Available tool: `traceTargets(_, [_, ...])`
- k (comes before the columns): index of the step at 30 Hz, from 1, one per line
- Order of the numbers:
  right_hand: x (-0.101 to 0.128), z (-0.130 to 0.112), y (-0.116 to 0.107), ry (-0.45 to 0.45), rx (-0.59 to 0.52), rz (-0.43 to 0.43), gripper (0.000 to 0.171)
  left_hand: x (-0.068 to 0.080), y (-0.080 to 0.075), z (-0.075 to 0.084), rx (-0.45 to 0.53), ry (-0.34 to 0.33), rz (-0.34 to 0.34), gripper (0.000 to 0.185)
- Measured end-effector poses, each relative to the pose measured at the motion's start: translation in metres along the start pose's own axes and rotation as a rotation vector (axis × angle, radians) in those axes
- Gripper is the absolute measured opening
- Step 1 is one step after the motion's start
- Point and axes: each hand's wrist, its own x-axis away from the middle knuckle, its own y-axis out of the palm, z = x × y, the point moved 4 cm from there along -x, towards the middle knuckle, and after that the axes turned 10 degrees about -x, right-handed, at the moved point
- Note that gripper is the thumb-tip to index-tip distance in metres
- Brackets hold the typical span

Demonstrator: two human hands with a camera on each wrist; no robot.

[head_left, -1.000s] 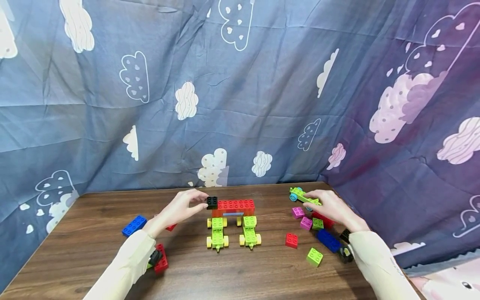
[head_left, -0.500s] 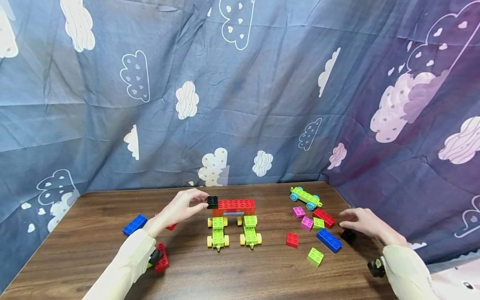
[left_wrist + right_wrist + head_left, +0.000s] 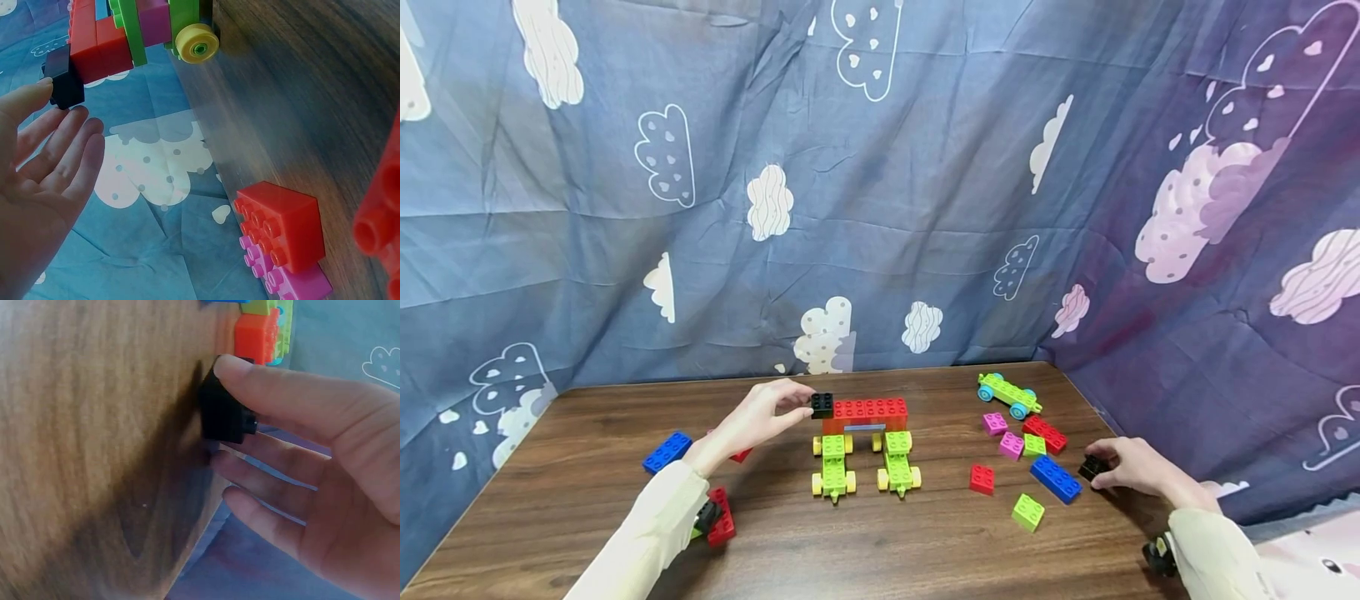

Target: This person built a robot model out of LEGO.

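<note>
My left hand (image 3: 769, 412) pinches a black brick (image 3: 822, 405) between thumb and fingertips. That brick adjoins the left end of a row of red bricks (image 3: 870, 409), raised on two lime-green wheeled bases with yellow wheels, the left base (image 3: 834, 477) and the right base (image 3: 898, 473). In the left wrist view a purple brick (image 3: 154, 22) shows between green pieces under the row. At the table's right side my right hand (image 3: 1138, 468) grips a second black brick (image 3: 1091, 467), thumb on one side and fingers on the other; the right wrist view shows this black brick (image 3: 224, 406) close over the wood.
Beside the right hand lie a blue brick (image 3: 1056, 479), a long red brick (image 3: 1045, 434), lime bricks and purple bricks. A green car base (image 3: 1009, 395) with blue wheels stands behind them. Another blue brick (image 3: 667, 452) and a red brick (image 3: 722, 517) lie left. A cloud-patterned curtain borders the table.
My right hand has moved from the blue-wheeled car base toward the near right and taken hold of the second black brick. The left hand stays at its black brick.
</note>
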Motion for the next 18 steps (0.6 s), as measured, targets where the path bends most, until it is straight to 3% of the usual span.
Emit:
traceTargets(10, [-0.002,-0.001,0.000,-0.018,0.011,0.060,0.046,0.001,0.001,0.000,0.012,-0.005,-0.006,0.028])
traceTargets(18, [-0.012,-0.032,-0.009,-0.122,0.061,0.154,0.041,0.000,0.001,-0.001,0.006,0.004,0.002,0.028])
